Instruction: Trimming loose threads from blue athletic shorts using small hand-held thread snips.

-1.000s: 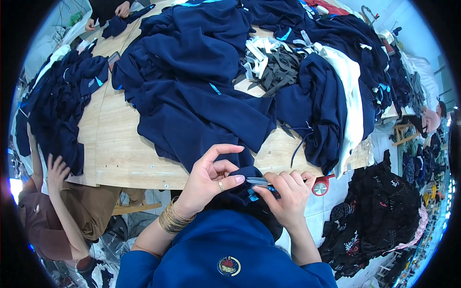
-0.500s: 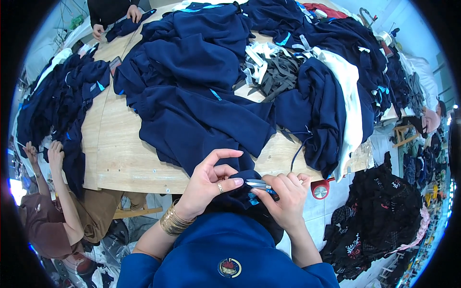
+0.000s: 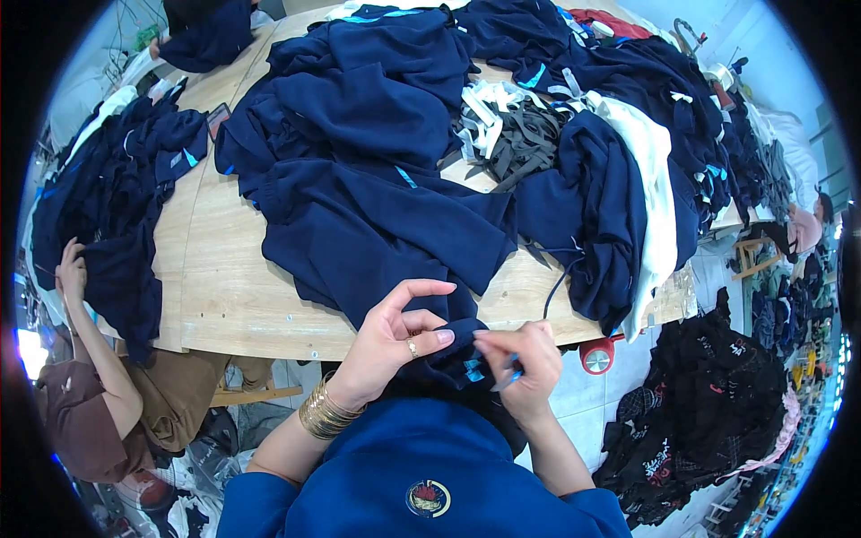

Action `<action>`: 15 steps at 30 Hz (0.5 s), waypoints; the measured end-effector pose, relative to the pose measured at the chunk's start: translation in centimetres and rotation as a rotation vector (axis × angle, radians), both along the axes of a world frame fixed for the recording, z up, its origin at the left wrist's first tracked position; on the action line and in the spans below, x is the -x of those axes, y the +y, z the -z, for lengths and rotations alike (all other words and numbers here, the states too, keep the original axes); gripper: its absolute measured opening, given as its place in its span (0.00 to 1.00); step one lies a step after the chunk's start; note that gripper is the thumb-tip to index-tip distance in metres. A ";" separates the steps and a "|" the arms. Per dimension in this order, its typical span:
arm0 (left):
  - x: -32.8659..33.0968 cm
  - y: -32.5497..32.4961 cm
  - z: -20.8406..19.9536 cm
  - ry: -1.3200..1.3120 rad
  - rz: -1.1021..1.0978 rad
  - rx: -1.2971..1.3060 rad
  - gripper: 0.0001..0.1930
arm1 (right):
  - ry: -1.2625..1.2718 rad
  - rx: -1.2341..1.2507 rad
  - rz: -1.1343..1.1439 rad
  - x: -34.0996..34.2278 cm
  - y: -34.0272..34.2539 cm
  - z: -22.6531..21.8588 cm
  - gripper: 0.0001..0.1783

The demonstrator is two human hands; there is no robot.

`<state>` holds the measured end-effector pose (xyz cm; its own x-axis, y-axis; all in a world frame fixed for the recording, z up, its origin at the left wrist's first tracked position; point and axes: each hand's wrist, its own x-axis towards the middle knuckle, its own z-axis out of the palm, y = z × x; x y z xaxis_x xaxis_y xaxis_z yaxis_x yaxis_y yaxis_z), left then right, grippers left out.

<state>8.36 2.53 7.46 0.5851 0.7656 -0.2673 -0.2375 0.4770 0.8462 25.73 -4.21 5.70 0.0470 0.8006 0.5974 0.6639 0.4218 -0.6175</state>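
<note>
A navy garment (image 3: 359, 229) hangs from the table edge toward my lap. My left hand (image 3: 395, 336), with gold bangles at the wrist, pinches a folded edge of it between thumb and fingers. Beside it my right hand (image 3: 525, 359) has the snips (image 3: 513, 372) tucked in its palm, their blades pointing down toward me. Its thumb and index finger are pressed together at the garment's edge; whether a thread is between them is too small to tell. A light blue tag or strip (image 3: 473, 372) shows on the cloth below my fingers.
The wooden table (image 3: 229, 300) bears navy garments, a white cloth (image 3: 659, 206) and a heap of grey and white strips (image 3: 516, 134). A co-worker's hand (image 3: 72, 269) handles cloth at the left. Black clothes (image 3: 700, 412) lie piled on the floor at right.
My right hand has turned the snips from the cloth's edge down into its palm and now pinches at that edge. Across the table, a co-worker has lifted a navy piece.
</note>
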 end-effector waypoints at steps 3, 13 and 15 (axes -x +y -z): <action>0.5 0.0 0.0 0.010 0.005 -0.028 0.25 | 0.384 0.154 0.193 -0.4 -0.4 -0.5 0.03; 0.6 0.2 0.0 0.032 -0.094 0.002 0.26 | 0.302 0.338 0.101 -0.2 -0.4 -0.5 0.14; 0.7 0.2 0.1 0.024 -0.105 0.010 0.26 | 0.222 0.335 0.085 0.3 -0.4 -1.4 0.14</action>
